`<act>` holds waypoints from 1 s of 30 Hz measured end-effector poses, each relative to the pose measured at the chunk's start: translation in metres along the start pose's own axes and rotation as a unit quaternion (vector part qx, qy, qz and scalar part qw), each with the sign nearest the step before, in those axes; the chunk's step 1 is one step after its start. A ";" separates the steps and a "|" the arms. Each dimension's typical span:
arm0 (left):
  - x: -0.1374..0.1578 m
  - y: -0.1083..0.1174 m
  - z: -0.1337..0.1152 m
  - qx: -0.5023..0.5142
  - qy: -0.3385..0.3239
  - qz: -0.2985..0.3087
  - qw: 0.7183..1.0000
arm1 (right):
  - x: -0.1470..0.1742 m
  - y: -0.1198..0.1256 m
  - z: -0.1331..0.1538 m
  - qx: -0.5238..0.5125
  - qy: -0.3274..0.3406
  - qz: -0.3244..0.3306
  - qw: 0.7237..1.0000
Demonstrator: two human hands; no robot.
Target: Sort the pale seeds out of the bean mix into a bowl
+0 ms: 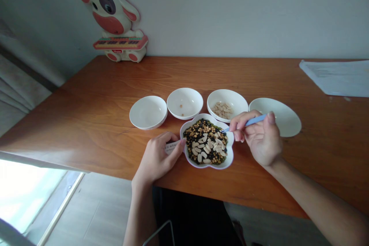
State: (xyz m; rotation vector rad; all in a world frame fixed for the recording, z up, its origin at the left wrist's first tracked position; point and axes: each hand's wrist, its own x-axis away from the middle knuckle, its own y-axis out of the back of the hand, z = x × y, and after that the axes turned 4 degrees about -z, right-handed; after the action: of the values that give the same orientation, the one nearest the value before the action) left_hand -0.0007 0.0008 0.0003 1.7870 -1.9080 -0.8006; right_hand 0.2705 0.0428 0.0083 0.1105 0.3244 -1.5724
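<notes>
A white flower-shaped dish (230, 157) with a pale purple rim holds peanuts (206, 148), yellow beans, black beans and some green ones beneath. My left hand (158, 155) grips a white tab with printing at the dish's left side, thumb and fingers closed around it. In my right hand (261, 138) is a slim blue tool (255, 120) that looks like tweezers. Its narrow tip reaches over the dish's upper right edge, close to the beans. My fingers partly cover the tool, so its full shape is hidden.
Behind the dish stand white bowls: one at left (148, 113), one with a few yellow beans (184, 103), one holding peanuts (227, 94), and another (284, 119) partly behind my right hand. A cow-shaped toy keyboard (119, 42) and papers (343, 77) lie farther back on the wooden table (86, 123).
</notes>
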 end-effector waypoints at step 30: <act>-0.001 -0.002 0.000 0.012 -0.002 0.000 1.000 | -0.003 0.000 -0.005 0.021 0.007 -0.014 1.000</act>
State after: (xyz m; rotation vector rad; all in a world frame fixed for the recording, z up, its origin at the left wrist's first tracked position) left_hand 0.0004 0.0016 -0.0008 1.8015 -1.9265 -0.7858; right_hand 0.2702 0.0467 0.0038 0.1505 0.3055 -1.6071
